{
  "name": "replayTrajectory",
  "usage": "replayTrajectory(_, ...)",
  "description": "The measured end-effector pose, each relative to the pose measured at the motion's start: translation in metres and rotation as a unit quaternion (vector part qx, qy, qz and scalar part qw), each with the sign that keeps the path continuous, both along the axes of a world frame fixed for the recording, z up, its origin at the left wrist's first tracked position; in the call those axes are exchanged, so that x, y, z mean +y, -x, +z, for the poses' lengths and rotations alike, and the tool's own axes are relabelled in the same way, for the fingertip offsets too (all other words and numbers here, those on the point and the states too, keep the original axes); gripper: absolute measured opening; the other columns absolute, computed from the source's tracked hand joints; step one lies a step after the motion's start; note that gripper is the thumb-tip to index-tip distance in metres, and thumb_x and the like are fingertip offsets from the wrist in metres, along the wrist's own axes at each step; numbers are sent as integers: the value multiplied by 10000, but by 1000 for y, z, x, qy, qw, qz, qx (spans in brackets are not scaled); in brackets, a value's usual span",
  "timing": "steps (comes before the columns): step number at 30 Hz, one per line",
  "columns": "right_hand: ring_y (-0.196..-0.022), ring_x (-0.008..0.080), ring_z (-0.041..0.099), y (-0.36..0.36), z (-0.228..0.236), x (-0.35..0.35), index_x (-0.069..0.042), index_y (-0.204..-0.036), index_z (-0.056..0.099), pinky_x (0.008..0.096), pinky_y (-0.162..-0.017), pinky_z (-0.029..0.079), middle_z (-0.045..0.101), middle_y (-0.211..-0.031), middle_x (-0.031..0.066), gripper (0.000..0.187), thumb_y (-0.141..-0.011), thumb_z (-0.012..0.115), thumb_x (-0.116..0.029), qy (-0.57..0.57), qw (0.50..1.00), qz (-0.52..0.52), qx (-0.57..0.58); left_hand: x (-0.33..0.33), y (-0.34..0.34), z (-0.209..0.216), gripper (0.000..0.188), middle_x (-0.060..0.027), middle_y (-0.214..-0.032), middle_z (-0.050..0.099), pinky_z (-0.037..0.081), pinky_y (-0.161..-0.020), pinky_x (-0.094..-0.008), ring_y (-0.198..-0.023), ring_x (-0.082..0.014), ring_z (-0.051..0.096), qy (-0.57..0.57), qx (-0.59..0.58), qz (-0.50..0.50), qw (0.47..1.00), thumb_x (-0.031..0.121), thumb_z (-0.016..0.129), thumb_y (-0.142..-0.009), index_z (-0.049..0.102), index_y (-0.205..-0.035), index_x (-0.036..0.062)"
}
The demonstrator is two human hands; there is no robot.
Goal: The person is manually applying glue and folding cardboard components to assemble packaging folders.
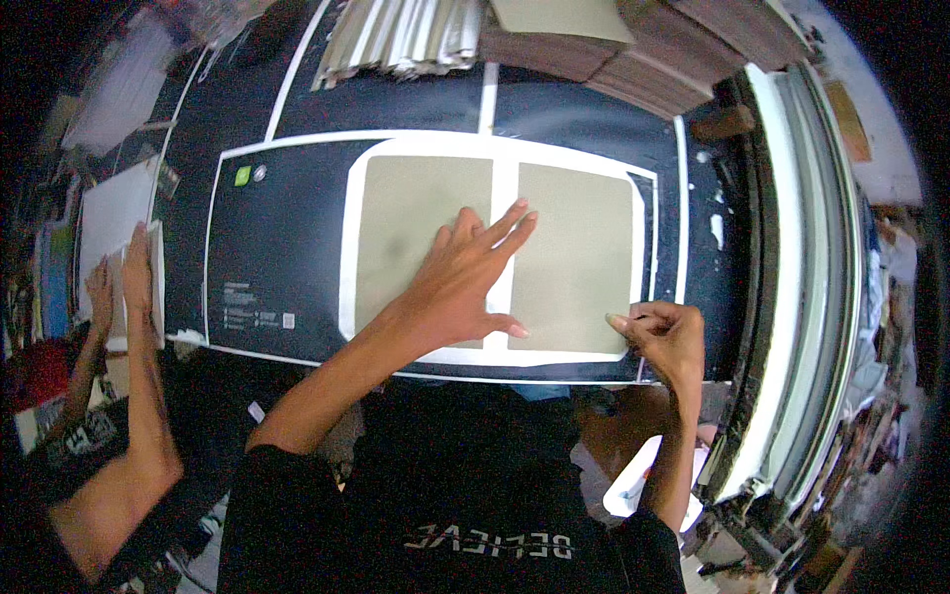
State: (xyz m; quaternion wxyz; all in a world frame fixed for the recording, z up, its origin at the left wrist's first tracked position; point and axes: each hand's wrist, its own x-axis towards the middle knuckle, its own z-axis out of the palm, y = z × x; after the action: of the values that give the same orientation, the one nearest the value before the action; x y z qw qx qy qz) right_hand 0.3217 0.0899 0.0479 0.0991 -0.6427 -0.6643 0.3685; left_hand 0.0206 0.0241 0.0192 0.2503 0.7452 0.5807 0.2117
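Note:
Two grey-beige boards, a left board (411, 198) and a right board (579, 238), lie side by side on a white sheet (349, 257) with cut corners. The sheet's white margin shows around them and as a strip between them. My left hand (460, 272) rests open with fingers spread, reaching from the left board across the strip to the right board. At the lower right corner of the sheet, my right hand (668, 337) is closed in a pinch, its thumb tip over the right board's edge. What lies between its fingers is hidden.
A dark printed surface (277, 228) with white lines lies under the sheet. Folded white and grey strips (406, 40) and stacked brown boards (653, 54) stand at the back. Long pale rails (802, 277) run along the right. At left, another person's hands (139, 262) touch pale sheets.

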Motion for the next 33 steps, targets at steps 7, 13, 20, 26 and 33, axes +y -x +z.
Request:
replayTrajectory(7, -1123, 330, 633, 25, 19, 26, -67, -1290, 662, 485, -1009, 496, 723, -1218, 135, 844, -538, 977, -286, -260, 941, 207, -56, 3, -4, 17, 1297, -113, -1688, 258, 435, -1025, -489, -1097, -371, 477, 54, 81, 3, 995, 493, 941, -541, 311, -1599, 87)
replayTrajectory(13, -1278, 371, 501, 22, 12, 43, -143, -1518, 489, 519, -1108, 395, 669, -1350, 105, 1127, -511, 955, -340, -218, 926, 294, -91, 8, -9, 24, 1251, -131, -1676, 277, 468, -966, -480, -1114, -352, 484, 58, 121, -9, 991, 513, 923, -589, 327, -1594, 67)
replayTrajectory(20, -1303, 385, 485, 18, 8, 43, -169, -1541, 459, 521, -1134, 382, 659, -1304, 162, 1166, -508, 964, -364, -215, 937, 273, -48, 4, -9, 22, 1292, -115, -1680, 277, 468, -1003, -487, -1124, -359, 491, 59, 110, 3, 992, 531, 934, -559, 316, -1604, 90)
replayTrajectory(26, -1326, 412, 460, 38, 18, 27, -161, -1578, 374, 524, -1117, 378, 626, -1336, 223, 1262, -483, 984, -306, -184, 934, 291, -90, -9, 2, 26, 1259, -119, -1674, 281, 478, -1011, -490, -1146, -365, 496, 47, 138, -6, 989, 535, 919, -588, 316, -1603, 95)
replayTrajectory(33, -1269, 456, 500, 54, 20, 20, -156, -1585, 335, 530, -1094, 436, 582, -1290, 278, 1328, -441, 1000, -271, -119, 949, 261, -130, 16, 20, 53, 899, -149, -1550, 478, 463, -1042, -494, -1220, -379, 543, 89, 170, -41, 981, 417, 890, -707, 533, -1464, 88)
